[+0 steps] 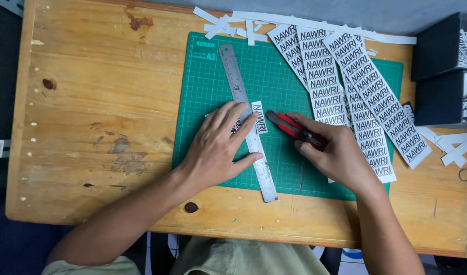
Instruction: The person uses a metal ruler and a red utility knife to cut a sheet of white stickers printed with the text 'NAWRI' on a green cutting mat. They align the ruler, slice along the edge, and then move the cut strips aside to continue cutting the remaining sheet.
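A worn wooden table [90, 102] is seen from above, and most of its right half is covered by a green cutting mat [213, 86]. Across the upper right of the mat, long printed label strips [366, 86] are fanned out, with white paper offcuts [228, 25] scattered along the far edge and dark boxes [442, 71] stood at the right edge of the table. A steel ruler [237, 84] is laid slantwise down the middle of the mat. It is pressed flat by the left hand [218, 147], whose fingers are spread wide over it and over a small printed label piece [259, 117] lying just beside the ruler's right edge. A red and black utility knife [294, 128] is gripped in the closed right hand [340, 155], its tip pointed toward the label piece and the ruler.
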